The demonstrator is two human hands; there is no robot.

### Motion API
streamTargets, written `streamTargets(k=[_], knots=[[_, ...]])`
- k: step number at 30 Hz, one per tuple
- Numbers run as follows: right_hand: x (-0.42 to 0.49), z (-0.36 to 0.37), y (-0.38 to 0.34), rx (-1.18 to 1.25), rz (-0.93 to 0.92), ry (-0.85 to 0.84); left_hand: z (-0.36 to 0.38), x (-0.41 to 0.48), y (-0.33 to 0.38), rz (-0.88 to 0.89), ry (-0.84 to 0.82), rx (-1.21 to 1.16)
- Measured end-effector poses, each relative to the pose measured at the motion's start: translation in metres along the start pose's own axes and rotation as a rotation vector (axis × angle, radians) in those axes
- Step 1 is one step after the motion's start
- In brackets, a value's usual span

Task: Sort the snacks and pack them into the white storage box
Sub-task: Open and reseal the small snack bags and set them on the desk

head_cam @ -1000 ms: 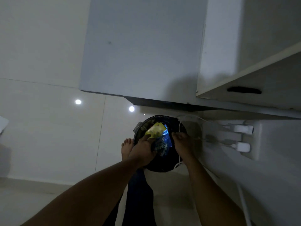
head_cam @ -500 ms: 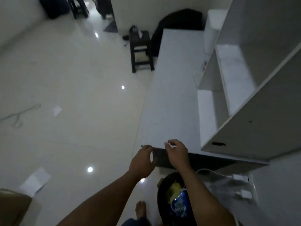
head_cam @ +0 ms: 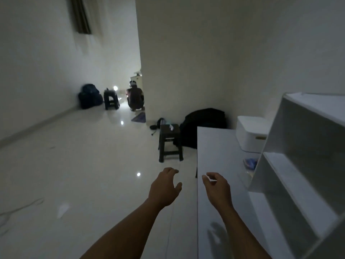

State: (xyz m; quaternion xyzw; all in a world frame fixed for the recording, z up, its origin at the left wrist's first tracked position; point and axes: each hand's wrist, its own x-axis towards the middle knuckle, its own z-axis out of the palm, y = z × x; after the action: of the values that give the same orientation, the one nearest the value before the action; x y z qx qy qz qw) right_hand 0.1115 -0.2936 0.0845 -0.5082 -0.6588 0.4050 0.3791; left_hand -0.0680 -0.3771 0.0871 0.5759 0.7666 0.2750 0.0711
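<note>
**Desk:** Where is the white storage box (head_cam: 251,136)?

**Photographer:** Well ahead of the right hand (head_cam: 216,186), at the far end of the worktop (head_cam: 214,156). A blue snack packet (head_cam: 250,163) lies just on the hands' side of it, partly hidden by the shelf unit (head_cam: 298,165) to the right.

**Desk:** And the hands?

**Photographer:** Both are empty and held apart, fingers loosely curled — the left hand (head_cam: 165,186) over the glossy floor (head_cam: 84,165), the right above the worktop near its edge. Beyond the left hand a dark stool (head_cam: 169,143) stands by the worktop's far corner — much farther off, a person (head_cam: 135,98) crouches.
</note>
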Motion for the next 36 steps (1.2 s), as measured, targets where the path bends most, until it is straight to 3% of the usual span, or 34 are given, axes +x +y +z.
streamTargets(k=[7, 14, 25, 36], knots=[[0.051, 0.046, -0.056, -0.021, -0.087, 0.144, -0.052, 0.092, -0.040, 0.186, 0.038, 0.022], [0.102, 0.044, -0.059, -0.125, -0.067, 0.254, -0.055, 0.176, -0.035, 0.311, 0.013, -0.042], [0.256, 0.017, 0.013, -0.250, 0.103, 0.433, 0.043, 0.352, -0.012, 0.478, -0.154, -0.059], [0.360, -0.002, 0.083, -0.284, 0.362, 0.460, 0.154, 0.489, 0.026, 0.569, -0.426, 0.051]])
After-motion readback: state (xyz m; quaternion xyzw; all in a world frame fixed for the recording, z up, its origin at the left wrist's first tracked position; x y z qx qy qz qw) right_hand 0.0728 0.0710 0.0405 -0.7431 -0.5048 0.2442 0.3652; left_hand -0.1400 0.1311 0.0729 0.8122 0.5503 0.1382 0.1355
